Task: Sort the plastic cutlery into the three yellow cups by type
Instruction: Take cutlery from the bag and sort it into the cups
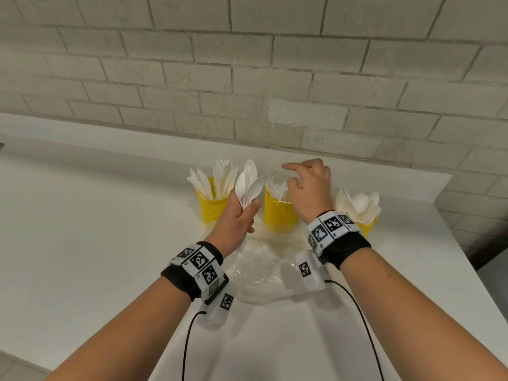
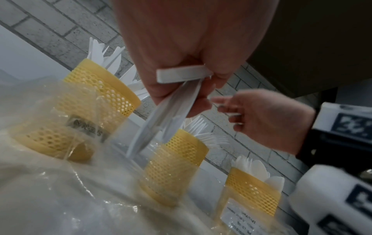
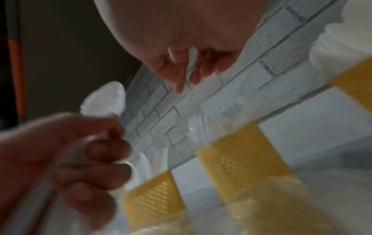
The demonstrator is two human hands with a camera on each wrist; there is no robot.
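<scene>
Three yellow mesh cups stand in a row by the wall: the left cup (image 1: 211, 210) holds knives, the middle cup (image 1: 279, 213) forks, the right cup (image 1: 368, 228) spoons. My left hand (image 1: 244, 215) grips a bunch of white spoons (image 1: 248, 182) by their handles, bowls up, between the left and middle cups. In the left wrist view the spoon handles (image 2: 171, 111) stick out below my fingers. My right hand (image 1: 298, 180) hovers over the forks in the middle cup, fingers loosely spread and holding nothing. The right wrist view is blurred, showing my bare fingers (image 3: 181, 73) and the middle cup (image 3: 241, 159).
A crumpled clear plastic bag (image 1: 264, 276) lies on the white counter (image 1: 96, 229) in front of the cups. A brick wall (image 1: 247, 78) runs right behind them. The counter's right edge (image 1: 445, 188) falls away beyond the spoon cup.
</scene>
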